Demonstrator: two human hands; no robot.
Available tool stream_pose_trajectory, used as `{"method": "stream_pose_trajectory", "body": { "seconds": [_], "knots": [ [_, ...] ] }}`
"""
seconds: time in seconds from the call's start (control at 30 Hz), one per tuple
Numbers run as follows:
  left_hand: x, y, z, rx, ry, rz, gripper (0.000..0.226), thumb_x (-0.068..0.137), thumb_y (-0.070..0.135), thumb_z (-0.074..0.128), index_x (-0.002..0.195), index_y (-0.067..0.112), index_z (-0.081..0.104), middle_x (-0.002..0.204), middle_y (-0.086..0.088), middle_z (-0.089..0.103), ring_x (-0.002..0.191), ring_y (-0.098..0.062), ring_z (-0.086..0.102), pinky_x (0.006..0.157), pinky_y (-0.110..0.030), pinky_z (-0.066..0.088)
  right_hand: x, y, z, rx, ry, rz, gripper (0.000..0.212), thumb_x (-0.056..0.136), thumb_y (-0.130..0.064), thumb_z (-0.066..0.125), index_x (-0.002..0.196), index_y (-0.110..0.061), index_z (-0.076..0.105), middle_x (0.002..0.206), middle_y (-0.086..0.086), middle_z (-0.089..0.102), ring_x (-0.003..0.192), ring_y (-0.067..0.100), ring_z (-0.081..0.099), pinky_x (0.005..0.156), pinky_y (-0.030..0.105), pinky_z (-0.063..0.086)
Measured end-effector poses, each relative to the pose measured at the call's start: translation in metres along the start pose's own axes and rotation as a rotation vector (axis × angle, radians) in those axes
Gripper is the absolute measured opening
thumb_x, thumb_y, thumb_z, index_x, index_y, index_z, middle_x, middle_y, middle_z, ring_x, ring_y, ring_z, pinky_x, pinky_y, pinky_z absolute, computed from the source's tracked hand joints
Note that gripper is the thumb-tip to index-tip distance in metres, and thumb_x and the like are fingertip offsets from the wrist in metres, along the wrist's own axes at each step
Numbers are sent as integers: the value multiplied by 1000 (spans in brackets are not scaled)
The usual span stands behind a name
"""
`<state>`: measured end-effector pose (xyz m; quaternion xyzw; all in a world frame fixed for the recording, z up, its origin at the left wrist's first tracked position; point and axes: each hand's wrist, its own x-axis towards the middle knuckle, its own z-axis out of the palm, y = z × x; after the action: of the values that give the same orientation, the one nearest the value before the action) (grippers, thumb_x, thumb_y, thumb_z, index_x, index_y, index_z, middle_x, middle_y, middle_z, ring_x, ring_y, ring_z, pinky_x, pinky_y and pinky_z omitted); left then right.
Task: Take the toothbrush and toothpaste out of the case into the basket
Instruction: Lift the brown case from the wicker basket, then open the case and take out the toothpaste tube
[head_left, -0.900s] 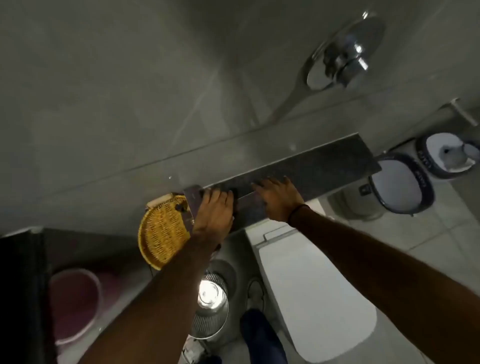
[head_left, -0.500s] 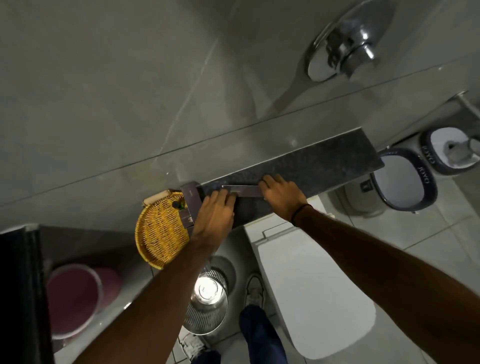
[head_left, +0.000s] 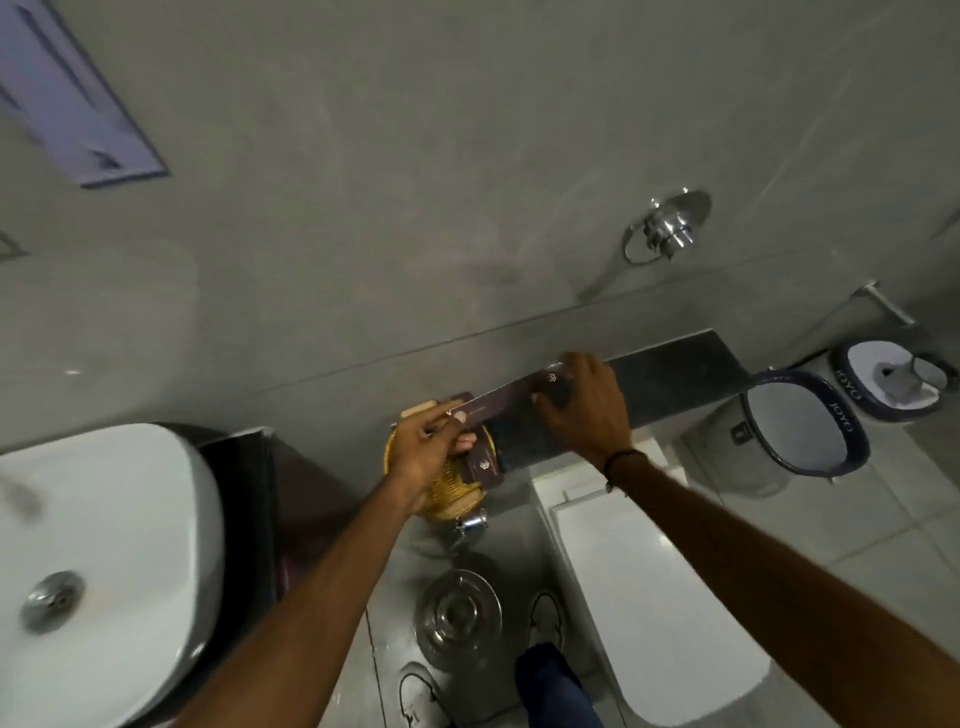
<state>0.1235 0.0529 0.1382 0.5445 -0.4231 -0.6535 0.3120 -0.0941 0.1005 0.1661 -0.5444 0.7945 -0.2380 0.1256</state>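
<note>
A long dark purple case (head_left: 511, 397) is held lifted over the left end of a dark stone shelf (head_left: 675, 358). My left hand (head_left: 423, 449) grips its left end and my right hand (head_left: 582, 402) grips its right end. Under my left hand sits a yellow wicker basket (head_left: 452, 491), mostly hidden by the hand. A second dark purple box (head_left: 480, 460) lies on the basket beside my left fingers. I cannot see a toothbrush or toothpaste.
A white washbasin (head_left: 104, 545) is at the left. A white toilet (head_left: 654, 597) stands below the shelf, with a steel bin (head_left: 457, 613) beside it. A white bin (head_left: 800, 426) and a brush holder (head_left: 888, 382) stand at the right. A chrome fitting (head_left: 667, 228) juts from the wall.
The case, flat on the shelf under both hands before, is now lifted and gripped at both ends. My left hand has moved over the basket. The view has swung left, showing the washbasin.
</note>
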Motion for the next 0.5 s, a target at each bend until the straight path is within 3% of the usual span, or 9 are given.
{"method": "stream_pose_trajectory", "body": {
  "seconds": [0.1, 0.2, 0.3, 0.4, 0.5],
  "knots": [
    [-36, 11, -32, -120, -19, -14, 36, 97, 6, 66, 133, 2, 66, 86, -2, 83, 69, -14, 78, 67, -20, 65, -27, -42, 9, 581, -44, 444, 61, 78, -40, 84, 124, -10, 57, 123, 7, 63, 115, 24, 60, 103, 43, 52],
    [-68, 20, -58, -160, -103, -9, 36, 98, 5, 63, 133, 0, 65, 85, -1, 84, 73, -13, 80, 75, -22, 65, -42, -85, 12, 1091, -228, 667, 31, 88, -28, 77, 110, -9, 66, 119, 19, 73, 102, 32, 71, 94, 50, 59],
    [-88, 27, -80, -242, -153, -17, 31, 100, 5, 59, 130, 6, 66, 93, -3, 85, 81, -15, 81, 80, -24, 65, -47, -115, 10, 1169, -275, 615, 12, 94, -25, 71, 99, -15, 66, 109, 17, 74, 88, 28, 73, 78, 40, 62],
    [-97, 34, -98, -267, -154, 26, 26, 102, 4, 54, 124, 11, 67, 93, -1, 85, 81, -15, 81, 77, -21, 65, -49, -142, 3, 1181, -290, 567, 13, 94, -25, 71, 99, -16, 64, 107, 16, 75, 76, 20, 74, 69, 30, 64],
    [-101, 40, -111, -204, -83, 103, 26, 101, -4, 52, 122, 2, 66, 82, -3, 84, 76, -15, 80, 72, -21, 65, -49, -165, -4, 1195, -270, 582, 19, 92, -23, 73, 104, -14, 62, 110, 18, 76, 80, 22, 77, 57, 24, 64]
  ]
}}
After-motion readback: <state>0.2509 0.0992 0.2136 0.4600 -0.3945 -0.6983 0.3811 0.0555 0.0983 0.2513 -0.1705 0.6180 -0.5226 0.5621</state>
